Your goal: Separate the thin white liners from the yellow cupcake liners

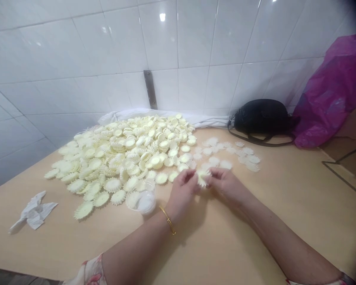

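Note:
Between my two hands is a pale cream flower-shaped piece [202,177] with a scalloped, petal-like edge. My left hand [184,186] pinches its left side, and a gold bangle [167,220] circles that wrist. On the opposite side, the fingers of my right hand [224,183] close on the edge of the same piece. Just left of my left hand stands a small clear plastic tub [141,201] with something white inside. Beyond my hands lie several thin white scalloped pieces [214,161], spread flat on the table.
A large heap of pale yellow scalloped pieces [130,150] covers the table's [225,245] left and middle. Crumpled white tissue [35,211] lies at the left. Along the tiled wall are white cloth [213,120], a black bag [262,116] with a strap, and a magenta plastic bag [334,91].

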The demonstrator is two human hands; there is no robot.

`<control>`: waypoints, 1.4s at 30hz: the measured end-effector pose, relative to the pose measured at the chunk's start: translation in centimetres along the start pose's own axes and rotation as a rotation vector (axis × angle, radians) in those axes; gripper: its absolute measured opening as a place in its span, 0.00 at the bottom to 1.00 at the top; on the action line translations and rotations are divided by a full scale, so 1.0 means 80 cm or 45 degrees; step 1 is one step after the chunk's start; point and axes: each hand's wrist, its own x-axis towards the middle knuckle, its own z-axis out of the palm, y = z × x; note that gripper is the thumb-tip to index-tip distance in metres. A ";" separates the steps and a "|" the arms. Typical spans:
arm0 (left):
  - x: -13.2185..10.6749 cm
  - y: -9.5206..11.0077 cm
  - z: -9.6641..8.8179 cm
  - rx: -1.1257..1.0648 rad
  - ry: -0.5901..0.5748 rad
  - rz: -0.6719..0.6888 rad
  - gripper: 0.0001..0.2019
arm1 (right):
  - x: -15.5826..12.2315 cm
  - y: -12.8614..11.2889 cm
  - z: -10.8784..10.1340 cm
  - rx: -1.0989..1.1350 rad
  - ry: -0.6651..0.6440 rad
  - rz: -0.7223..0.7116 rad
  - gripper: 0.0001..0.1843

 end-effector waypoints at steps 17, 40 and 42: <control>-0.003 -0.002 -0.003 -0.010 -0.250 -0.095 0.13 | 0.008 0.005 -0.005 -0.053 0.074 -0.007 0.24; 0.000 -0.006 -0.003 -0.131 -0.211 -0.166 0.13 | 0.010 0.016 0.009 -0.125 0.165 -0.031 0.25; -0.002 -0.005 -0.001 -0.145 -0.246 -0.148 0.12 | 0.011 0.016 0.010 -0.104 0.145 -0.008 0.26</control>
